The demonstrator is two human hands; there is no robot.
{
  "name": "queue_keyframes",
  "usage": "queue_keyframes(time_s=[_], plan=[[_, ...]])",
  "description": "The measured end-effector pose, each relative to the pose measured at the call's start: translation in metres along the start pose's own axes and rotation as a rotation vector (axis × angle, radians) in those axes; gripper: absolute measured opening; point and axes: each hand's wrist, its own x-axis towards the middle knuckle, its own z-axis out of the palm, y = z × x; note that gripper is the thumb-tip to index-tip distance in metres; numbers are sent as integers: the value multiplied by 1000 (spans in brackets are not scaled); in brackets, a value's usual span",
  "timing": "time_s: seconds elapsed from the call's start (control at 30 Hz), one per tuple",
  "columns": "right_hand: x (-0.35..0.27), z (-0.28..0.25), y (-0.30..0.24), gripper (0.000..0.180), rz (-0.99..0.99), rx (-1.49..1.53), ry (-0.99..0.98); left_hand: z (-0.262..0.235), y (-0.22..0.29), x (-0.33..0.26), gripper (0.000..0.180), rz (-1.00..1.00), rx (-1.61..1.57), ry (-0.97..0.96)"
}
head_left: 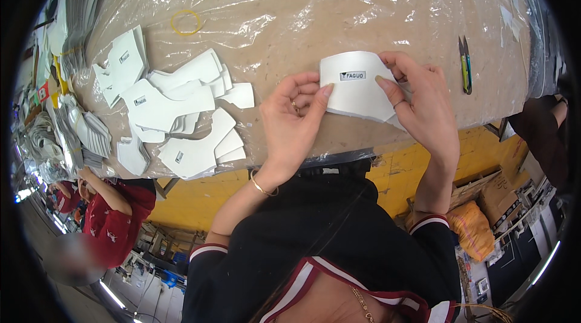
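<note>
Between my two hands a white cut piece (pixel 357 96) with a small dark-framed label is held up over the table. My left hand (pixel 296 111) pinches its left edge, thumb in front and fingers curled behind. At the right edge my right hand (pixel 420 96) grips it the same way, its thumb on the front face. To the left of my hands lies a loose heap of similar white cut pieces (pixel 175 108), some bearing the same kind of label. Small snips (pixel 465 65) with yellow-green and dark handles lie to the right of my right hand.
Clear plastic sheeting covers the brown table (pixel 272 26). A yellow rubber band (pixel 186 22) lies near the heap. Bundled stacks of grey-white pieces (pixel 78 26) line the far left. A person in a red shirt (pixel 124 217) is at the lower left; an orange sack (pixel 472 231) stands beneath, right.
</note>
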Motion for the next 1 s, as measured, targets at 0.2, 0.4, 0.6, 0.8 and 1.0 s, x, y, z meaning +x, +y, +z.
queue_keyframes(time_s=[0.2, 0.4, 0.6, 0.8, 1.0], plan=[[-1, 0, -1, 27, 9, 13, -2, 1, -1, 0, 25, 9, 6, 11], [-1, 2, -1, 26, 26, 19, 9, 1, 0, 2, 26, -10, 1, 35], [-2, 4, 0, 25, 18, 20, 33, 2, 1, 2, 26, -6, -16, 38], [-3, 4, 0, 21, -9, 27, 45, 3, 1, 2, 26, -12, 0, 48], [-2, 5, 0, 21, -18, 21, 61, 3, 0, 2, 26, 0, 16, 56]])
